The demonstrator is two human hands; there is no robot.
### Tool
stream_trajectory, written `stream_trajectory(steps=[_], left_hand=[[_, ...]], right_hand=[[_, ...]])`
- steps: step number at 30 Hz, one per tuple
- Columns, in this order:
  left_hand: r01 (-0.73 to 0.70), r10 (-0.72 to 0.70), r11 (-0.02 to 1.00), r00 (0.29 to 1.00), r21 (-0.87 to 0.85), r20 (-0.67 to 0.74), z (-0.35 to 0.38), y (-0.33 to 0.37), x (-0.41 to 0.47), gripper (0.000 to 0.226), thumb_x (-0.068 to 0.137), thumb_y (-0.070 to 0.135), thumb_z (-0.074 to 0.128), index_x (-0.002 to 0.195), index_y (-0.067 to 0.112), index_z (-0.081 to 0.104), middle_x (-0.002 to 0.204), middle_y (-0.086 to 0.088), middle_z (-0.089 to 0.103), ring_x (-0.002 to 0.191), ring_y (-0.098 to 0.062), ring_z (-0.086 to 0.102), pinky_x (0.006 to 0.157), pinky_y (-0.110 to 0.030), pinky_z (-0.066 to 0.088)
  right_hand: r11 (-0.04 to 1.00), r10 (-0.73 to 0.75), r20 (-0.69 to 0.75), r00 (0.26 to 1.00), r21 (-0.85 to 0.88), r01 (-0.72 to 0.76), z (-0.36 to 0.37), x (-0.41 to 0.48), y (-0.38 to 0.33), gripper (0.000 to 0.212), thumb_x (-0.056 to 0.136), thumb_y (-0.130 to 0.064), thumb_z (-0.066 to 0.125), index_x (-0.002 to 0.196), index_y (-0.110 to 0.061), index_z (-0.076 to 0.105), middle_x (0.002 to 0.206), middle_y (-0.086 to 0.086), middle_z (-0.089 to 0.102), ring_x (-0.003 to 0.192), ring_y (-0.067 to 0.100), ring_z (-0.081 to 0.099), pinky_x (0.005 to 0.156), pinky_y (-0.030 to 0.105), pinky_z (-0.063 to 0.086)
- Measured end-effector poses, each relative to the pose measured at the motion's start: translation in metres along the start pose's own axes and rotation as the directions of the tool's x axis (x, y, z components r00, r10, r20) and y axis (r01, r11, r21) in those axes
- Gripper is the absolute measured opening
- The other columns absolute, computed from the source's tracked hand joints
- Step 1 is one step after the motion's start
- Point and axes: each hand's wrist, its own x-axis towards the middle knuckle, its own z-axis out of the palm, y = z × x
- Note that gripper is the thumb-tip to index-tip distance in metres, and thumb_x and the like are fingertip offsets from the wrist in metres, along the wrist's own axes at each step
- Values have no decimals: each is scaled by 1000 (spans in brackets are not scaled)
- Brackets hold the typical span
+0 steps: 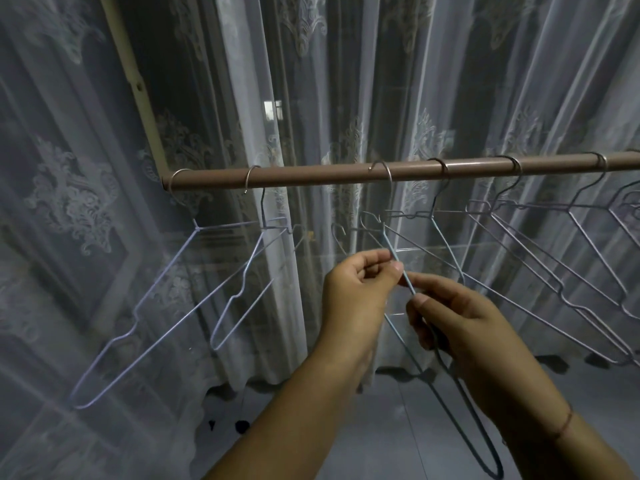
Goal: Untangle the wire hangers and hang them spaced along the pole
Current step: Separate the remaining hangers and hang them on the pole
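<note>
pole (311, 174): brown, smooth, soft satin sheen along the top. wire hangers (196, 229): thin metal wire, pale lilac coating, matt. hooks (247, 180) at the pole look bare and shiny. held hanger (393, 249): same wire, blue-grey coating, matt. curtain (242, 81): sheer cloth with raised lace motifs. floor (398, 427): smooth tile, faintly glossy. wrist band (564, 424): thin reddish thread.

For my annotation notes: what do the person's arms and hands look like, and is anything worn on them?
Both forearms are bare: no sleeves, no gloves. The left hand wears nothing visible. The right hand shows no ring, but a thin reddish-brown string bracelet circles its wrist.
</note>
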Motion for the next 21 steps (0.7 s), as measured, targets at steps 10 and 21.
stream_trajectory(steps=[10, 21], left_hand=[[101, -101, 994, 995, 48, -8, -3, 4, 21, 27, 86, 11, 63, 113, 13, 63, 106, -6, 69, 100, -15, 64, 92, -25, 50], [-285, 318, 935, 937, 210, -146, -35, 30, -9, 19, 87, 18, 62, 102, 28, 66, 93, 11, 68, 85, 6, 63, 71, -7, 48]], right_hand=[[999, 19, -30, 999, -28, -20, 10, 25, 5, 27, 89, 3, 45, 100, -11, 66, 61, 7, 54, 47, 8, 44, 47, 18, 37], [941, -183, -176, 967, -317, 121, 6, 26, 20, 29, 88, -13, 54, 114, -26, 55, 116, 1, 58, 103, 9, 55, 78, 16, 44]])
